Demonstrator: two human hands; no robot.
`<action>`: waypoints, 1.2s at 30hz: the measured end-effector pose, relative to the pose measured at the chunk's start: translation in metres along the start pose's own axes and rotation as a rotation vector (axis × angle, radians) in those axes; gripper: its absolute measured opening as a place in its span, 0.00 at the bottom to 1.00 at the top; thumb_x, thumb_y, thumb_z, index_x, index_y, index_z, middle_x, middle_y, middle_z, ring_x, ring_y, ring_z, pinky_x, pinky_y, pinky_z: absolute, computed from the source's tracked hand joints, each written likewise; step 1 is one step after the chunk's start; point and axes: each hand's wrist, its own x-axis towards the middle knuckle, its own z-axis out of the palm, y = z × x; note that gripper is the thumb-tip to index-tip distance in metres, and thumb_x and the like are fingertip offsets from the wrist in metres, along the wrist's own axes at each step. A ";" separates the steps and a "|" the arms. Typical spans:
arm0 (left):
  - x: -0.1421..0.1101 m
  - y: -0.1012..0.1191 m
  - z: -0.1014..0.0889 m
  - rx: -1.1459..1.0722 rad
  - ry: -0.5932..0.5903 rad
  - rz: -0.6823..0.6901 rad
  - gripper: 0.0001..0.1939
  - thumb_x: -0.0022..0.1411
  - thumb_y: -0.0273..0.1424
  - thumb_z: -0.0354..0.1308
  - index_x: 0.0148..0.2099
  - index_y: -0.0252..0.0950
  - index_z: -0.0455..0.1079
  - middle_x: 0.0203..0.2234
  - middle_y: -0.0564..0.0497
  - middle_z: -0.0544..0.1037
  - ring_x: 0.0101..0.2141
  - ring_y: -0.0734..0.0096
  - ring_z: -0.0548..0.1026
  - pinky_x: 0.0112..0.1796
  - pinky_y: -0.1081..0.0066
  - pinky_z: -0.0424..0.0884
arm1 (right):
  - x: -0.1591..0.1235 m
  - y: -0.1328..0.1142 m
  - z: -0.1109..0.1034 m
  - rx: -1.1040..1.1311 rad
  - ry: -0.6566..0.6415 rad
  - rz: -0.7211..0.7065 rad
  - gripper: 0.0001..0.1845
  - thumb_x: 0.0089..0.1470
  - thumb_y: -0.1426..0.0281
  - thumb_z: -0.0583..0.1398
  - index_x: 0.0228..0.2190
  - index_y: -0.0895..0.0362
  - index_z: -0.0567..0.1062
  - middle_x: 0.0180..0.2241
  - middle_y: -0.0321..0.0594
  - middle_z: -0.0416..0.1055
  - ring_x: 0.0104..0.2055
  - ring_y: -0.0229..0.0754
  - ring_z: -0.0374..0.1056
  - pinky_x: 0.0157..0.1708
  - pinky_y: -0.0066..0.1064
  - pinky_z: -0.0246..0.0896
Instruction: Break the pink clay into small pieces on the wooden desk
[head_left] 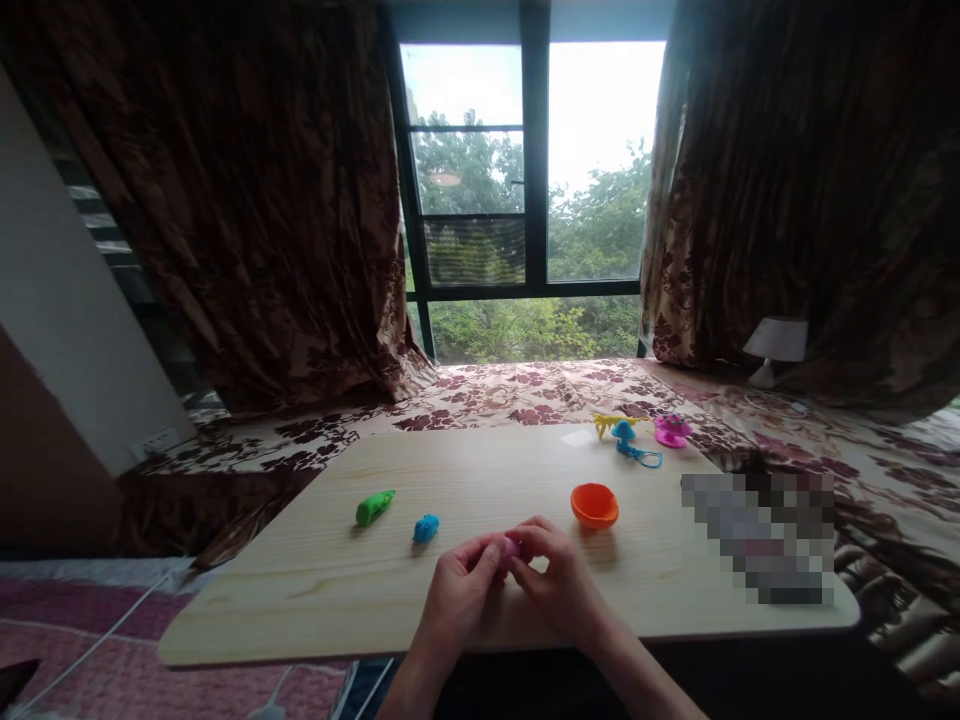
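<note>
My left hand (459, 585) and my right hand (559, 580) meet over the near middle of a light wooden table (315, 590). Both pinch a small pink-purple lump (511, 547) between their fingertips; most of it is hidden by the fingers. Just right of my right hand stands a small orange bowl (594, 503). To the left of my hands lie a blue toy piece (425, 528) and, farther left, a green one (373, 507).
At the table's far right edge sit a yellow piece (606, 422), a blue piece with a loop (634, 445) and a magenta piece (672, 430). A floral bedcover (525, 385), dark curtains, a window and a white lamp (775, 345) lie beyond. A blurred patch covers the table's right end.
</note>
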 end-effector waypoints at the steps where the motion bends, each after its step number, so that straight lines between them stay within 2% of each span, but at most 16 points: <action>1: 0.000 0.000 0.001 0.008 -0.006 0.005 0.16 0.53 0.38 0.56 0.40 0.34 0.74 0.26 0.49 0.77 0.26 0.72 0.70 0.29 0.74 0.65 | -0.001 0.000 -0.001 -0.028 0.004 0.004 0.06 0.50 0.76 0.56 0.31 0.56 0.72 0.29 0.35 0.65 0.30 0.35 0.64 0.30 0.27 0.62; 5: 0.000 0.002 0.003 -0.020 -0.057 -0.007 0.15 0.52 0.37 0.57 0.41 0.35 0.74 0.28 0.48 0.77 0.30 0.70 0.71 0.31 0.74 0.65 | -0.001 -0.003 -0.003 -0.060 0.023 0.002 0.05 0.49 0.75 0.57 0.30 0.56 0.73 0.29 0.35 0.66 0.30 0.35 0.64 0.31 0.27 0.62; 10: -0.001 0.003 -0.004 -0.375 -0.029 -0.156 0.14 0.52 0.35 0.58 0.41 0.34 0.73 0.30 0.47 0.76 0.30 0.73 0.71 0.32 0.74 0.67 | -0.001 -0.004 -0.004 0.089 0.024 -0.023 0.15 0.50 0.74 0.57 0.41 0.54 0.70 0.38 0.38 0.66 0.29 0.33 0.66 0.29 0.26 0.65; 15: 0.001 0.004 0.007 -0.497 -0.062 -0.193 0.12 0.54 0.34 0.57 0.39 0.32 0.72 0.29 0.47 0.75 0.29 0.74 0.71 0.31 0.74 0.68 | -0.002 -0.007 -0.006 0.008 0.050 -0.037 0.09 0.51 0.73 0.57 0.36 0.52 0.74 0.34 0.37 0.66 0.31 0.34 0.65 0.32 0.27 0.64; 18: 0.009 0.005 0.016 -0.621 0.032 -0.232 0.11 0.54 0.31 0.57 0.39 0.32 0.71 0.29 0.48 0.74 0.29 0.75 0.72 0.31 0.76 0.69 | -0.002 -0.010 -0.008 -0.004 0.024 -0.098 0.09 0.53 0.73 0.56 0.34 0.51 0.75 0.33 0.37 0.66 0.36 0.37 0.65 0.36 0.29 0.64; 20: 0.018 0.005 0.018 -0.659 0.105 -0.240 0.10 0.52 0.26 0.58 0.40 0.32 0.70 0.27 0.49 0.74 0.28 0.77 0.71 0.30 0.76 0.70 | -0.001 -0.009 -0.010 0.021 0.074 -0.088 0.10 0.54 0.73 0.54 0.35 0.52 0.74 0.34 0.38 0.66 0.36 0.37 0.65 0.36 0.29 0.63; 22: 0.025 0.007 0.016 -0.681 0.135 -0.233 0.12 0.51 0.22 0.57 0.40 0.34 0.68 0.24 0.52 0.72 0.25 0.79 0.71 0.30 0.75 0.70 | 0.000 -0.006 -0.011 0.049 0.185 -0.020 0.11 0.55 0.73 0.53 0.38 0.54 0.73 0.35 0.39 0.65 0.36 0.37 0.65 0.33 0.28 0.63; 23: 0.028 0.009 0.015 -0.696 0.141 -0.229 0.10 0.51 0.22 0.56 0.39 0.34 0.68 0.23 0.53 0.71 0.24 0.79 0.70 0.29 0.75 0.70 | 0.000 -0.004 -0.011 0.057 0.227 0.015 0.12 0.55 0.73 0.52 0.38 0.54 0.72 0.35 0.39 0.65 0.35 0.37 0.65 0.32 0.27 0.63; 25: 0.031 0.012 0.015 -0.728 0.135 -0.215 0.01 0.53 0.27 0.55 0.31 0.35 0.66 0.18 0.56 0.67 0.21 0.81 0.67 0.26 0.75 0.68 | 0.001 0.000 -0.010 0.067 0.248 0.053 0.12 0.55 0.73 0.52 0.39 0.55 0.72 0.34 0.39 0.66 0.34 0.36 0.65 0.30 0.26 0.62; 27: 0.032 0.015 0.017 -0.753 0.120 -0.194 0.14 0.54 0.35 0.55 0.20 0.36 0.58 0.13 0.58 0.61 0.16 0.81 0.62 0.20 0.76 0.64 | 0.001 0.004 -0.009 0.080 0.230 0.062 0.12 0.55 0.73 0.52 0.39 0.55 0.72 0.34 0.39 0.66 0.33 0.36 0.65 0.29 0.26 0.62; 29: 0.031 0.018 0.021 -0.767 0.119 -0.170 0.23 0.53 0.41 0.54 0.16 0.38 0.48 0.10 0.60 0.53 0.12 0.82 0.56 0.15 0.77 0.56 | 0.001 0.007 -0.008 0.104 0.233 0.076 0.12 0.55 0.73 0.52 0.39 0.55 0.72 0.33 0.39 0.67 0.32 0.36 0.65 0.28 0.26 0.62; 32: 0.032 0.019 0.026 -0.779 0.142 -0.137 0.25 0.53 0.45 0.52 0.16 0.39 0.44 0.08 0.62 0.47 0.10 0.83 0.48 0.12 0.78 0.45 | 0.000 0.011 -0.008 0.133 0.242 0.105 0.13 0.55 0.73 0.51 0.39 0.56 0.72 0.31 0.38 0.67 0.28 0.35 0.64 0.26 0.25 0.62; 36: 0.033 0.016 0.026 -0.784 0.183 -0.110 0.25 0.54 0.45 0.50 0.17 0.39 0.44 0.07 0.63 0.45 0.09 0.83 0.46 0.12 0.78 0.42 | 0.000 0.016 -0.008 0.128 0.217 0.112 0.13 0.53 0.74 0.51 0.38 0.56 0.72 0.28 0.36 0.67 0.24 0.33 0.63 0.24 0.25 0.61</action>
